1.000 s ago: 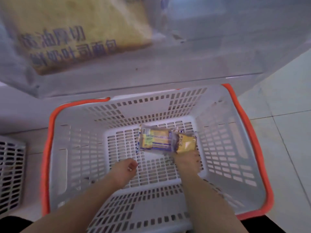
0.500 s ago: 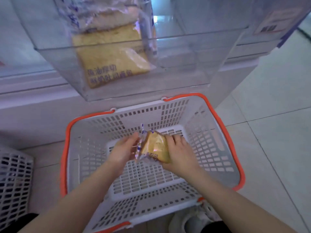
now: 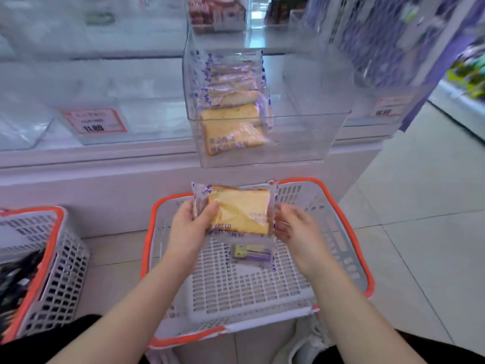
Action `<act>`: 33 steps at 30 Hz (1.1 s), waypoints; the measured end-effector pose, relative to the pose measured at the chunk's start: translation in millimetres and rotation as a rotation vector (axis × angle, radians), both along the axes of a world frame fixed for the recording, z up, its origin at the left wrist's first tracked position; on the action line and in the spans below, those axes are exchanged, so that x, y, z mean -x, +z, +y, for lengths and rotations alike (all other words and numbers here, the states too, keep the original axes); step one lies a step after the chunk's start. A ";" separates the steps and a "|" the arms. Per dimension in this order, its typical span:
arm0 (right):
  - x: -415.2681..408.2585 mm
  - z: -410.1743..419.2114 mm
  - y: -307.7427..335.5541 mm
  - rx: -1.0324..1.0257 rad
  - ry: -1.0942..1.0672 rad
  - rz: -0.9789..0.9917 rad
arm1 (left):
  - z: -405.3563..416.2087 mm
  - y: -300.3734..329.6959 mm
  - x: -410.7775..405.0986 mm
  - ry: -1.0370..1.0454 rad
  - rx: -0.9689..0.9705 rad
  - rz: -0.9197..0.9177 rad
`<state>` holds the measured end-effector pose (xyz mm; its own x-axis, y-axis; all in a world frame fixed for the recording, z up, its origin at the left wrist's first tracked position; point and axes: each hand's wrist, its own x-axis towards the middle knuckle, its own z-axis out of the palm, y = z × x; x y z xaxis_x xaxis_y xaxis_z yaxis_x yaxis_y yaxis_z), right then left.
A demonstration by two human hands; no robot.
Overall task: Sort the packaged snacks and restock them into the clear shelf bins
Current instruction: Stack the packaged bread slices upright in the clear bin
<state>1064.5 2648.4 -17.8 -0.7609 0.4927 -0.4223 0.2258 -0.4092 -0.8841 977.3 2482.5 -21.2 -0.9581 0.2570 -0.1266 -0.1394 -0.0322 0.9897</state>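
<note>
A packaged slice of toast bread point(image 3: 240, 210) in a clear wrapper is held above the white basket with orange rim point(image 3: 351, 232). My left hand point(image 3: 190, 227) grips its left edge, thumb across the front. My right hand point(image 3: 294, 227) holds the wrapper's right edge between fingers and thumb. A small yellow and purple snack pack point(image 3: 252, 254) lies on the basket floor below. Straight above, a clear shelf bin point(image 3: 309, 137) holds several of the same bread packs point(image 3: 232, 130), stacked upright against its left side.
A second white basket with orange rim point(image 3: 56, 261) stands at the left with dark packets inside. A red price tag point(image 3: 95, 121) sits on the neighbouring clear bin. Another clear bin point(image 3: 217, 14) higher up holds red packs. Tiled floor lies to the right.
Both hands have lifted the bread pack out of the basket and turned it flat toward me. My view has risen from the basket floor to the shelf bins.
</note>
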 end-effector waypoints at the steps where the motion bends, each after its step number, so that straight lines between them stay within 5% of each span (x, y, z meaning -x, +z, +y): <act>1: -1.3 1.5 7.6 -0.057 -0.006 0.009 | -0.1 7.3 -0.6 0.013 -0.044 0.022; 10: -6.6 4.0 73.3 -0.070 0.136 0.205 | 2.2 58.7 -6.5 0.148 -0.206 -0.011; 15: -13.1 5.7 92.4 -0.113 0.171 0.253 | -3.0 75.3 -10.3 0.199 -0.097 0.100; 19: -13.8 7.6 102.3 -0.345 0.159 0.208 | -7.5 92.1 -9.6 0.186 -0.114 0.151; 24: -7.9 15.1 116.4 -0.855 -0.108 0.206 | -5.6 110.8 -11.7 0.079 -0.146 0.201; 28: 1.2 3.8 122.9 -0.669 -0.169 0.245 | 0.7 123.4 -12.7 0.173 -0.171 0.216; 31: 8.5 -2.8 138.4 -0.296 0.054 0.334 | 4.3 134.0 -6.1 0.202 -0.165 0.301; 33: 13.2 1.4 148.2 -0.303 0.215 0.319 | 7.0 139.4 0.5 0.186 -0.114 0.372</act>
